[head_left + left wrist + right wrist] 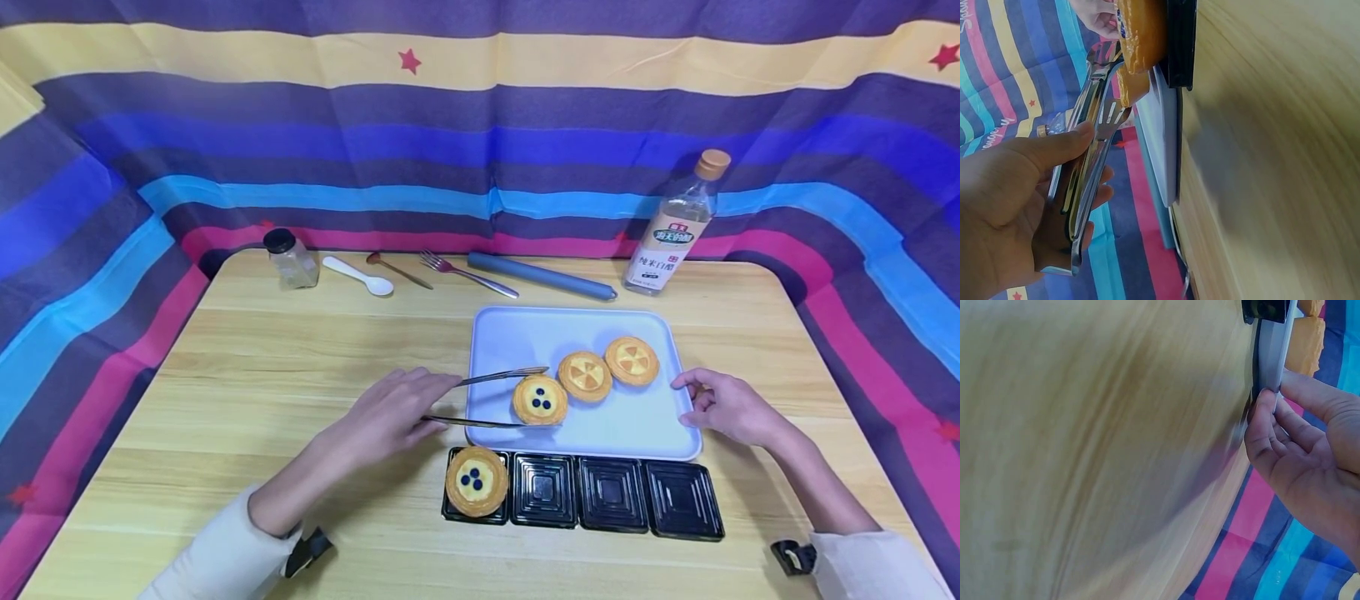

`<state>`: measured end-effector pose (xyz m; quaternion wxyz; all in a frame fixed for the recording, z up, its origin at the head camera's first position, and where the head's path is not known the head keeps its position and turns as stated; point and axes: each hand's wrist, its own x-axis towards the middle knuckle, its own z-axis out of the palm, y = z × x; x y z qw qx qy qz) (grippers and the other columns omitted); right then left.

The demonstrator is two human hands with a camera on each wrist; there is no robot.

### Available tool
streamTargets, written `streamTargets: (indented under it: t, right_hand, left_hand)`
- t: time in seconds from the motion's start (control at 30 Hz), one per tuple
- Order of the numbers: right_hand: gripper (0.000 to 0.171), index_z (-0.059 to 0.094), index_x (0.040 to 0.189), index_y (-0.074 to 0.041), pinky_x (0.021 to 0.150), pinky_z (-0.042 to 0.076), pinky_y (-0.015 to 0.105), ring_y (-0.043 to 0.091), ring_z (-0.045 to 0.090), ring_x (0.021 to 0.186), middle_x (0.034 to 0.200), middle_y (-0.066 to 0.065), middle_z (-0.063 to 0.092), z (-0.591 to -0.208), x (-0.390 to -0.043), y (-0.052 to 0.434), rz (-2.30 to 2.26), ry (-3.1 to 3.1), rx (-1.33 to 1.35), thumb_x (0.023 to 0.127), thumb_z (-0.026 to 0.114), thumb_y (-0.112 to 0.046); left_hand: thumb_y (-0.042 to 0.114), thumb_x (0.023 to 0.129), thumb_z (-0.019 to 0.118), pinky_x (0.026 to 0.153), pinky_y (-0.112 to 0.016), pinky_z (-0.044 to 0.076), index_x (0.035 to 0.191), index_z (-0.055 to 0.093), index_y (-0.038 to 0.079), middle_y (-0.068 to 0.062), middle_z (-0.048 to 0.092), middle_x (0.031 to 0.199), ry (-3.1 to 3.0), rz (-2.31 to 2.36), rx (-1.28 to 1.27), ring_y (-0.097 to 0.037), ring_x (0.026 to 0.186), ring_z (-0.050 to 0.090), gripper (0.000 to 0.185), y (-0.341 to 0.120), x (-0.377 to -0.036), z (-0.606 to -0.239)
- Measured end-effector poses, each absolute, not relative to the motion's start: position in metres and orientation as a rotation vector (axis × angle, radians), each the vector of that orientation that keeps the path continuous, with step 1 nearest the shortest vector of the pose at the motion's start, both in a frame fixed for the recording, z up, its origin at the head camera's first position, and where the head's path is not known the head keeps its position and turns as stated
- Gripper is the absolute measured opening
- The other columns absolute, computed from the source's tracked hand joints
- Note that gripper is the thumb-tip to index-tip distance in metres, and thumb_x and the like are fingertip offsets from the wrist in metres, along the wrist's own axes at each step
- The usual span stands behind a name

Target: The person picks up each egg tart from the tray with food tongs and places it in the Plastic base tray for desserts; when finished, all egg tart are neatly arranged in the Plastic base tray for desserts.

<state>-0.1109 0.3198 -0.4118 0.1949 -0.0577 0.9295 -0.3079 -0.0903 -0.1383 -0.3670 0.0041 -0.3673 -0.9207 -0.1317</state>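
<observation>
My left hand (393, 408) grips metal tongs (1079, 181), thumb on one arm and fingers under the other. The spread tong tips lie on either side of a blueberry-topped egg tart (540, 399) on a pale lavender tray (615, 433). Two tarts with a wedge pattern, one in the middle (585, 376) and one farther right (632, 361), sit beside it. My right hand (731, 406) pinches the tray's right edge between thumb and fingers, as the right wrist view shows. Another blueberry tart (476, 482) rests in the leftmost black square holder (453, 505) in front of the tray.
Several black holders (613, 493) continue rightward in a row. Along the back lie a black-lidded jar (291, 260), a white spoon (358, 276), a small wooden spoon (400, 271), a fork (468, 275) and a blue-grey rod (542, 276). A vinegar bottle (670, 233) stands behind the tray.
</observation>
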Motion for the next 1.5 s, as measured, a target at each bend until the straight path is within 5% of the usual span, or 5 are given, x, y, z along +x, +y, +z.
streamTargets:
  t: [0.3, 0.6, 1.5]
  right_hand:
    - [0.044, 0.054, 0.118, 0.001, 0.055, 0.038, 0.022, 0.013, 0.047, 0.069, 0.088, 0.008, 0.053, -0.412, -0.11, 0.32, -0.864, 2.605, -0.164, 0.079, 0.073, -0.006]
    - [0.043, 0.054, 0.117, 0.001, 0.055, 0.038, 0.021, 0.012, 0.048, 0.069, 0.088, 0.008, 0.053, -0.411, -0.11, 0.32, -0.857, 2.614, -0.164, 0.078, 0.073, -0.006]
    - [0.044, 0.054, 0.118, 0.001, 0.055, 0.038, 0.021, 0.012, 0.048, 0.068, 0.086, 0.007, 0.054, -0.412, -0.11, 0.32, -0.866, 2.612, -0.163, 0.078, 0.073, -0.005]
  left_hand:
    - [0.025, 0.079, 0.076, 0.098, -0.043, 0.048, 0.134, 0.051, 0.008, -0.006, 0.063, 0.126, -2.869, -0.419, -1.166, -0.021, 0.112, 0.06, 0.062, -0.141, -0.085, -0.362]
    - [0.027, 0.078, 0.076, 0.086, -0.036, 0.051, 0.133, 0.053, 0.011, -0.002, 0.065, 0.122, -2.84, -0.417, -1.19, -0.015, 0.103, 0.061, 0.062, -0.142, -0.077, -0.356]
    - [0.033, 0.08, 0.073, 0.089, -0.033, 0.049, 0.131, 0.055, 0.014, 0.005, 0.065, 0.12, -2.91, -0.445, -1.289, -0.008, 0.107, 0.06, 0.058, -0.146, -0.04, -0.355]
